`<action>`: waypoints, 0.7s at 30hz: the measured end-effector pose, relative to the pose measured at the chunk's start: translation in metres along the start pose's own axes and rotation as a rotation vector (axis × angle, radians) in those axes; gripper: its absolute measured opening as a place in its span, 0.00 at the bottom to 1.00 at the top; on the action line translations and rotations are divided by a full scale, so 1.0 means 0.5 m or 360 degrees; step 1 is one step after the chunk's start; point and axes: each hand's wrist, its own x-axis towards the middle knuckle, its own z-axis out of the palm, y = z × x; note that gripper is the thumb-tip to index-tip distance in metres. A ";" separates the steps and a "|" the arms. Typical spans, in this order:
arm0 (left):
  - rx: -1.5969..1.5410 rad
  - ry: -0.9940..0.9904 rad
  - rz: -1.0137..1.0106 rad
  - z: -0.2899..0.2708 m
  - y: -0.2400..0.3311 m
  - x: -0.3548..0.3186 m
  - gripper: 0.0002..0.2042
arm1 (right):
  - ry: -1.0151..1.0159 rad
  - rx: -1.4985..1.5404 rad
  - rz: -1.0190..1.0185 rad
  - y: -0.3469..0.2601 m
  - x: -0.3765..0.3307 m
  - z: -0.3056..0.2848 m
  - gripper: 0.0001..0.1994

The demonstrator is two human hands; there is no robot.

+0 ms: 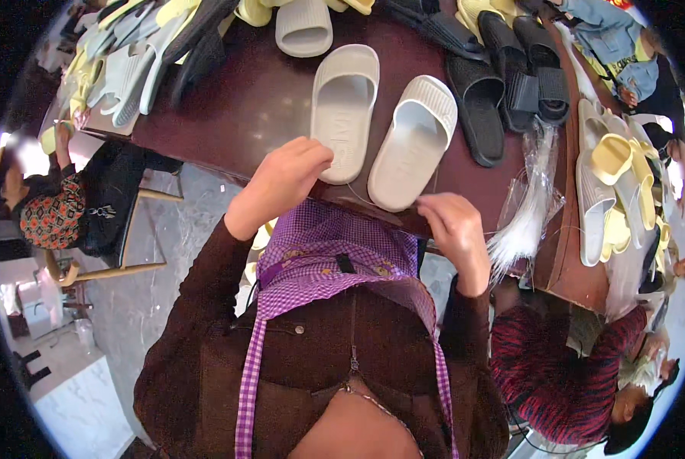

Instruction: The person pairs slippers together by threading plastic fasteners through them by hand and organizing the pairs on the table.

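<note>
Two pale grey slide sandals lie side by side on the table before me: the left slide [345, 107] and the right slide [411, 149], both with ribbed straps, heels toward me. My left hand [285, 180] is closed in a pinch against the left slide's heel edge. Just off the right slide's heel, my right hand [459, 229] has thumb and fingers drawn together. A thin line shows between the two heels; I cannot tell whether either hand grips it. Anything within the fingertips is hidden or too small to name.
Black slides [476, 107] stand right of the pair; another grey slide [304, 29] lies beyond. Thin white strands [522, 229] hang over the dark red table edge [197, 157]. Slides pile up at far left and right. People sit on both sides, one beside a wooden chair [124, 268].
</note>
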 end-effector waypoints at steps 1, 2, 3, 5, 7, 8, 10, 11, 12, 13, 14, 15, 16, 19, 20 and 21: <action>-0.0008 -0.0004 0.0009 0.008 -0.005 0.005 0.05 | -0.0032 -0.0055 -0.0007 0.007 0.012 0.006 0.05; 0.0030 -0.0011 0.0040 0.017 -0.011 0.015 0.05 | -0.0065 -0.0110 -0.0015 0.015 0.025 0.011 0.05; 0.0068 -0.0016 0.0071 0.027 -0.018 0.025 0.04 | -0.0062 -0.0119 -0.0008 0.026 0.039 0.017 0.05; 0.0109 -0.0017 0.0107 0.044 -0.033 0.041 0.04 | -0.0134 -0.0236 -0.0061 0.055 0.074 0.029 0.07; 0.0195 -0.0035 0.0123 0.061 -0.052 0.059 0.04 | -0.0250 -0.0384 0.0001 0.074 0.112 0.031 0.07; 0.0238 -0.0043 0.0131 0.068 -0.059 0.067 0.03 | -0.0372 -0.0519 0.0059 0.081 0.127 0.032 0.08; 0.0273 -0.0041 0.0124 0.084 -0.071 0.080 0.03 | -0.0389 -0.0559 0.0074 0.099 0.149 0.038 0.08; 0.0315 -0.0043 0.0108 0.090 -0.077 0.086 0.03 | -0.0409 -0.0588 0.0084 0.107 0.158 0.041 0.08; 0.0355 -0.0045 0.0093 0.095 -0.081 0.091 0.02 | -0.0430 -0.0618 0.0096 0.112 0.161 0.042 0.08; 0.0343 -0.0041 0.0107 0.100 -0.084 0.095 0.02 | -0.0425 -0.0634 0.0107 0.117 0.159 0.040 0.08; 0.0352 -0.0034 0.0086 0.103 -0.086 0.097 0.03 | -0.0374 -0.0559 0.0057 0.121 0.160 0.041 0.08; 0.0361 -0.0029 0.0066 0.106 -0.089 0.100 0.03 | -0.0324 -0.0485 0.0007 0.125 0.160 0.039 0.09; 0.0369 -0.0024 0.0045 0.108 -0.091 0.102 0.03 | -0.0274 -0.0410 -0.0041 0.129 0.160 0.035 0.09; 0.0389 -0.0011 0.0030 0.112 -0.096 0.110 0.03 | -0.0196 0.0058 0.0140 0.138 0.151 0.010 0.11; 0.0403 -0.0007 0.0017 0.112 -0.097 0.112 0.03 | -0.0157 0.0300 0.0228 0.142 0.150 0.000 0.12; 0.0397 -0.0004 0.0014 0.112 -0.098 0.113 0.03 | -0.0162 0.0295 0.0229 0.147 0.150 -0.010 0.12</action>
